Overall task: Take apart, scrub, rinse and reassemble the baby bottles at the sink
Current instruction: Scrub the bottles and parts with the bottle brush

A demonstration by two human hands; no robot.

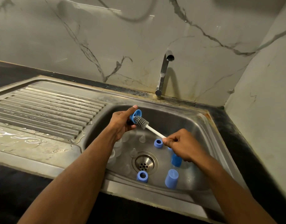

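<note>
Blue cap (171, 178) in sink (202, 126), R hand (184, 145) fingers pinching brush (143, 122), L hand (122, 121) fingers gripping blue ring (135, 113)

A blue plastic screw ring (136, 114) is held above the basin, a grey-bristled white-handled bottle brush (144, 124) poking into it. Two more blue rings (158, 143), two blue caps (171, 178), clear teats (133, 152) and clear bottles (117, 147) lie below.

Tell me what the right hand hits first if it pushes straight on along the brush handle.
The right hand points up-left along the white handle. First in that line is the grey brush head, already at the blue ring that the left hand grips. Depth is hard to judge.
</note>
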